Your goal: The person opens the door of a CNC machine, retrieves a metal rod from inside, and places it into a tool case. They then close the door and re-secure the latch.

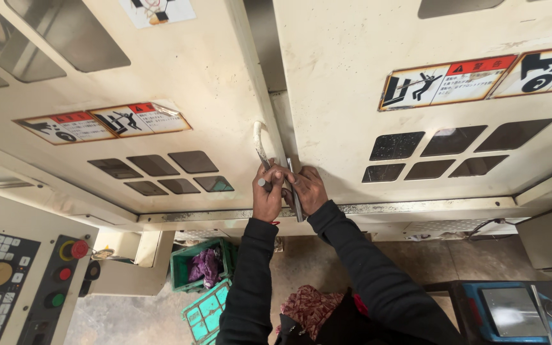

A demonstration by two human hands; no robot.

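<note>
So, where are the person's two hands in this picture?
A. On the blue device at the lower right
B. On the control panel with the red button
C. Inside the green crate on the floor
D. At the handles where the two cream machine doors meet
D: the left hand and right hand are together at the metal handles on the seam between the two cream doors.

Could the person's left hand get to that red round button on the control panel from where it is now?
Probably yes. The left hand is at the door handles, and the red button lies down to its left on the control panel, with nothing visibly between them. The sleeve shows a bent arm, so some reach remains.
</note>
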